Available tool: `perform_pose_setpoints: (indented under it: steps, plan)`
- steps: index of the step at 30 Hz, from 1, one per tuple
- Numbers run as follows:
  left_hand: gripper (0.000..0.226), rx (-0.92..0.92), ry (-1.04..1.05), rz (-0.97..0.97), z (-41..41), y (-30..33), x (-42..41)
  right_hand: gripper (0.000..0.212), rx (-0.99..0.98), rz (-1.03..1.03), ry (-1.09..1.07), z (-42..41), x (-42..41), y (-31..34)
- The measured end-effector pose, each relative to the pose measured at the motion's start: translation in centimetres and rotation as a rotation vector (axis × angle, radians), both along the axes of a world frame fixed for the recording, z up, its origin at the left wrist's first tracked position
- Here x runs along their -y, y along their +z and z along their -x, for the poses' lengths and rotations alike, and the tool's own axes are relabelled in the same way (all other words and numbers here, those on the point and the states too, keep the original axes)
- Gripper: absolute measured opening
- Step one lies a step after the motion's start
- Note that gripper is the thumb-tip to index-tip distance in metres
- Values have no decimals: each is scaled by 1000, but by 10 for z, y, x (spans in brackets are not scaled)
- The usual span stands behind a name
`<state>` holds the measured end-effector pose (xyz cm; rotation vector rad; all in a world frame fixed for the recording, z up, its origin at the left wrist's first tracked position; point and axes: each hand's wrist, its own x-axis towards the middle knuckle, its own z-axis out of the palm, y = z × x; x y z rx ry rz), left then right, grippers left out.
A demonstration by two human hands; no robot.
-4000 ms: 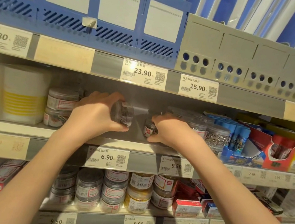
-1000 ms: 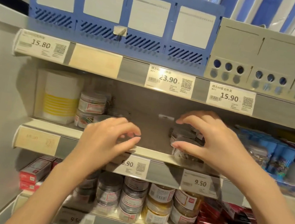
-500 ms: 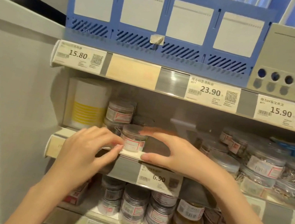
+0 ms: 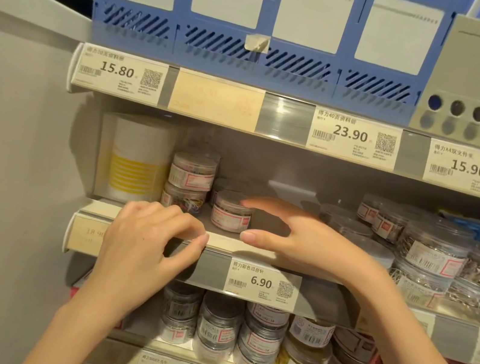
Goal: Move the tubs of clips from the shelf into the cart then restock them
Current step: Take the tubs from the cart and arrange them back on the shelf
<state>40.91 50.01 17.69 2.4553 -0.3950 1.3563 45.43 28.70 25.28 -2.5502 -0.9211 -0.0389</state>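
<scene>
Nearest the camera, two bare forearms are raised toward the middle shelf [image 4: 222,241]. The left hand [image 4: 146,249] is held in front of the shelf's front edge, its fingers loosely curled with the thumb tip close to the forefinger; nothing is held in it. The right hand [image 4: 296,237] is spread, with the thumb laid along the shelf lip and the fingers stretched out just behind a small clear tub of clips [image 4: 231,212]; whether the fingertips touch the tub cannot be told, as they are blurred. That tub stands upright near the front of the middle shelf, between the two hands. A price tag marked 6.90 [image 4: 261,282] is fixed on the rail below it. Farther back, two stacked tubs [image 4: 190,181] are seen to its left beside a white box with yellow stripes [image 4: 134,161]. More clear tubs [image 4: 430,248] are crowded at the right. Blue file holders [image 4: 258,26] are ranged on the shelf above.
</scene>
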Motion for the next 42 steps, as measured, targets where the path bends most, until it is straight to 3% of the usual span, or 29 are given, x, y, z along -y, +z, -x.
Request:
perform_pose_setpoints:
  steps: [19,27,36,42]
  plan:
    - [24,-55,-1,-2,4,2,3,68,-163,96,39,-6,-5,4]
    - [26,-128,13,-31,7,4,2,76,-192,91,48,-9,-5,2]
    - [55,-252,36,-93,1,29,15,74,-65,4,-51,0,0,-1]
    - [52,-306,8,-135,-6,37,28,77,122,-2,-174,18,7,-8]
